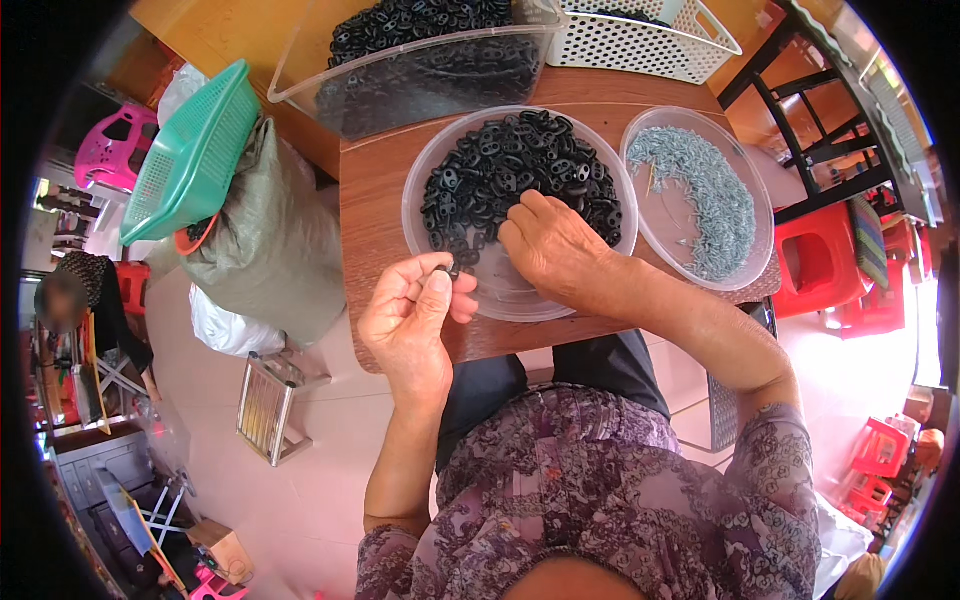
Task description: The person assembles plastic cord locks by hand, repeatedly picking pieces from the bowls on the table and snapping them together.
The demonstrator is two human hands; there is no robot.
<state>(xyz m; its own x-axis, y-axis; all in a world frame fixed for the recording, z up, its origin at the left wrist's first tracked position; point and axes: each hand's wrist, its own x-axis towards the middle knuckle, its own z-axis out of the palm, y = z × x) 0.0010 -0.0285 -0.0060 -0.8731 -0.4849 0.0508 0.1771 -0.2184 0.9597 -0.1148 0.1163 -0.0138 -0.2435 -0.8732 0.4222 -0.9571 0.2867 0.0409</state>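
Fingertips [438,285] of the left hand [410,320] are pinched shut on one small black plastic piece [447,269], held just above the near-left rim of the round clear tray [420,180]. The piece's long axis cannot be told; it is mostly hidden by thumb and forefinger, with only a dark end showing toward the tray. The right hand [555,250] is laid palm-down inside the same tray, fingers curled onto the heap of black plastic pieces [520,165]; whether anything is gripped under them cannot be told. The pieces in the heap are seen lying every which way, no common direction. Bare clear tray floor is left near the front rim, between the two hands. A second round clear tray [665,215] of small grey metal parts [705,195] is set touching the first on the right, with its near-left floor bare. Both trays are carried on a small brown wooden table [375,215], whose left edge runs close by the left hand. Beyond the trays, a clear bin [300,75] of more black pieces and a white perforated basket [640,45] are seen. Left of the table, a grey sack [275,240] with a green basket [190,155] on top is stood on pale floor.
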